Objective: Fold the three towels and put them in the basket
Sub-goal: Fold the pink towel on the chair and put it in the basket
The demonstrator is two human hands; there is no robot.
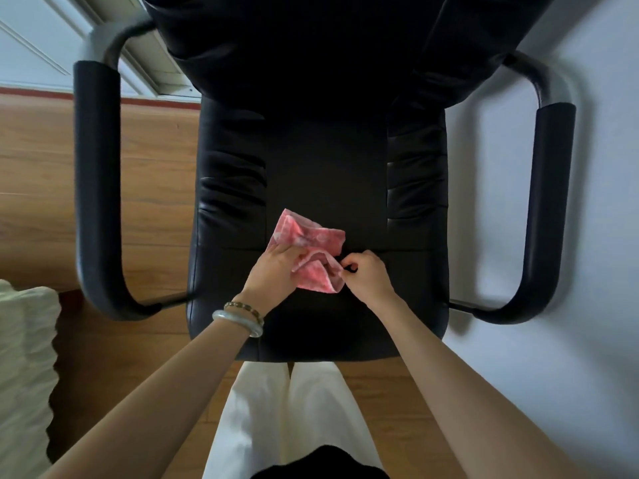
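A small pink checked towel [308, 236] lies crumpled on the seat of a black chair [325, 174]. My left hand [276, 271] presses on the towel's left side with its fingers gripping the cloth. My right hand [366, 273] pinches the towel's right edge between thumb and fingers. Only this one towel is in view. No basket is in view.
The chair's two black armrests [96, 188] [549, 209] curve down on either side. A wooden floor [41, 188] lies to the left, a pale surface [605, 271] to the right. A cream ribbed fabric [24, 357] sits at the lower left. My white trousers [287, 416] stand against the seat front.
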